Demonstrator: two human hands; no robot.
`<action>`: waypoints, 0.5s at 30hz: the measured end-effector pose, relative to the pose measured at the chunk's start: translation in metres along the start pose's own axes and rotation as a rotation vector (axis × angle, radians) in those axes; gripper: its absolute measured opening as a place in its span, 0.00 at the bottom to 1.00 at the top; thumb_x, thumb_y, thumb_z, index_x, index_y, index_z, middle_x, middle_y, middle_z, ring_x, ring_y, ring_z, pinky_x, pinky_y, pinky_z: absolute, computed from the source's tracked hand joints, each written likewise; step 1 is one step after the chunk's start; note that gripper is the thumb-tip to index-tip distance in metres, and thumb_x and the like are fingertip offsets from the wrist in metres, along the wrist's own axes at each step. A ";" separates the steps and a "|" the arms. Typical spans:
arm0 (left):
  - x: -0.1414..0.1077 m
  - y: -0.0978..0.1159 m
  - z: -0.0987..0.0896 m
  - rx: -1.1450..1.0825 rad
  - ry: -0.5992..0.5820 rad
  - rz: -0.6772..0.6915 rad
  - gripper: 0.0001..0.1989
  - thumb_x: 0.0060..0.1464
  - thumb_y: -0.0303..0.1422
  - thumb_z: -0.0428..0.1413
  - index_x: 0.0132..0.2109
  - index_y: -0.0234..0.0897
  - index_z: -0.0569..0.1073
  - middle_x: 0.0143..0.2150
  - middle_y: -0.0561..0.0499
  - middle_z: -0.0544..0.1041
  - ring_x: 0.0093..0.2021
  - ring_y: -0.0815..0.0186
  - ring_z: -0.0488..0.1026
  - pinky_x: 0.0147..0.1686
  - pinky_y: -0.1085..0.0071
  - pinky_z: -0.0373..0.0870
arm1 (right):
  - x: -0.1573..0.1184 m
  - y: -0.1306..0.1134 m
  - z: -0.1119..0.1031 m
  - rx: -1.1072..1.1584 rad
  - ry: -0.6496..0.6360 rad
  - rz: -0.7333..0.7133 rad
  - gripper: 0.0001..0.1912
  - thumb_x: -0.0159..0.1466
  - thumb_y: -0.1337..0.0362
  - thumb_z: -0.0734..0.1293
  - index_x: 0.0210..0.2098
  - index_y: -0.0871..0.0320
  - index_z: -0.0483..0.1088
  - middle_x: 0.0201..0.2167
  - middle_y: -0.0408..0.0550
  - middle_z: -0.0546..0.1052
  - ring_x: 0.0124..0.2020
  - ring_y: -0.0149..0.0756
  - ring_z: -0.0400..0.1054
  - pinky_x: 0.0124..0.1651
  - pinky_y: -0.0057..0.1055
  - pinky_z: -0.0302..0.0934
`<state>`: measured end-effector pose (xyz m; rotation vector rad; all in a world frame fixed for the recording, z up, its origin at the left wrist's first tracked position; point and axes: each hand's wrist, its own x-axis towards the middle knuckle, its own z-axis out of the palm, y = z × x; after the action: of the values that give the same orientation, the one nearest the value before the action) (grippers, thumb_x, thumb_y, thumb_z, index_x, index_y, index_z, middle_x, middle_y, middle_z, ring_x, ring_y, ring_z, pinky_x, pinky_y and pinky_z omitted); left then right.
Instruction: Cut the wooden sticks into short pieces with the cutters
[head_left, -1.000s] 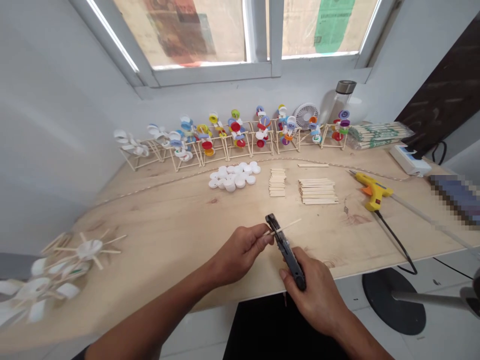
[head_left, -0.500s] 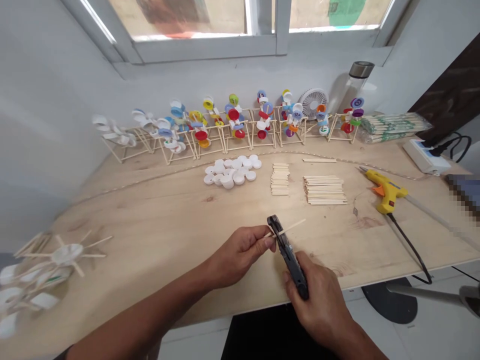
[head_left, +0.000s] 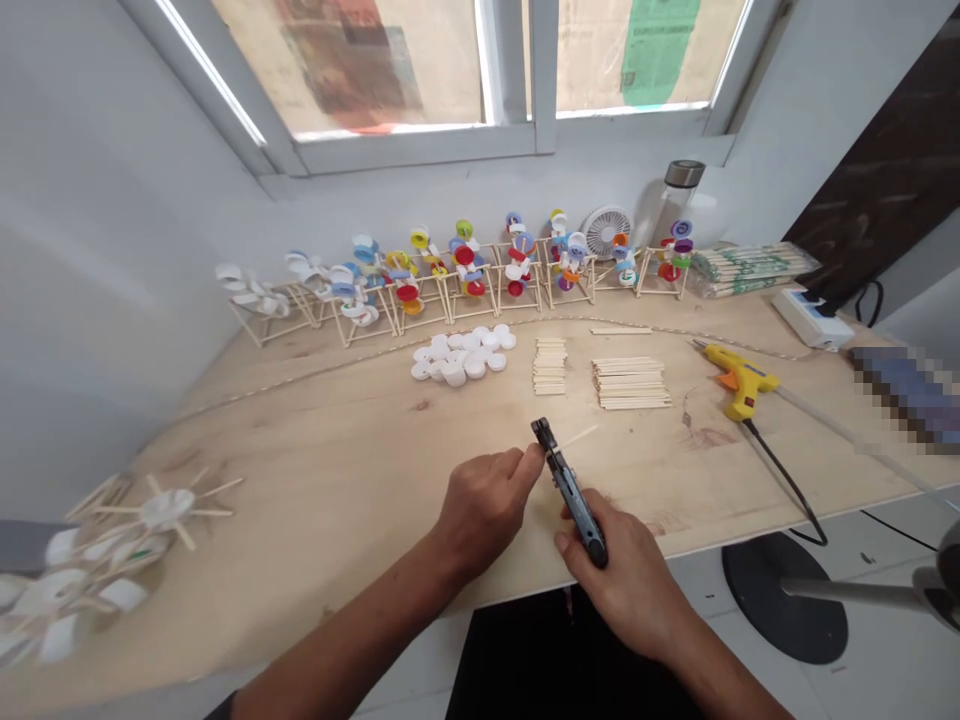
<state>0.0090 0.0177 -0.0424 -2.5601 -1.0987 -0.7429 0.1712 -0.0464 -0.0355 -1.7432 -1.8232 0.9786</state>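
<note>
- The black pliers (head_left: pixel 572 495) are long and thin. They point away from the person and tilt up at the far end, above the wood surface (head_left: pixel 337 470).
- The right hand (head_left: pixel 619 570) wraps around the low end of the pliers and holds them tight.
- The thin wooden stick (head_left: pixel 575 438) is pale and sticks out to the right from the top of the pliers.
- The left hand (head_left: pixel 480 510) is curled, and its fingers (head_left: pixel 521 462) press close by the top of the pliers, holding the stick's hidden end.

The hot glue gun (head_left: pixel 740 383) is yellow with an orange trigger, the cutting pliers (head_left: pixel 574 497) black, the bottle caps (head_left: pixel 459 357) white, and the plywood desk (head_left: pixel 315 450) pale with darker grain.
</note>
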 end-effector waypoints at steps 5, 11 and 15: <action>-0.001 0.003 -0.004 -0.107 -0.005 0.007 0.09 0.56 0.24 0.43 0.42 0.32 0.65 0.21 0.55 0.68 0.19 0.71 0.64 0.19 0.77 0.57 | -0.006 0.000 -0.001 0.030 0.009 -0.008 0.06 0.58 0.64 0.60 0.35 0.56 0.63 0.23 0.42 0.70 0.26 0.35 0.65 0.30 0.28 0.54; -0.003 0.005 -0.004 -0.177 0.044 0.010 0.10 0.56 0.24 0.44 0.44 0.33 0.64 0.21 0.56 0.68 0.19 0.73 0.64 0.19 0.78 0.56 | -0.010 0.000 -0.002 0.031 0.014 -0.035 0.06 0.58 0.63 0.60 0.35 0.56 0.63 0.26 0.43 0.71 0.29 0.37 0.66 0.32 0.29 0.54; -0.001 0.006 -0.008 -0.290 -0.032 -0.051 0.09 0.58 0.27 0.42 0.43 0.34 0.64 0.21 0.56 0.67 0.18 0.73 0.64 0.19 0.78 0.57 | -0.011 0.001 -0.002 0.022 0.012 -0.038 0.07 0.58 0.63 0.60 0.37 0.56 0.63 0.27 0.44 0.71 0.29 0.37 0.66 0.32 0.29 0.54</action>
<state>0.0100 0.0091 -0.0366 -2.7990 -1.1436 -0.9385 0.1749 -0.0567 -0.0328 -1.6917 -1.8240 0.9680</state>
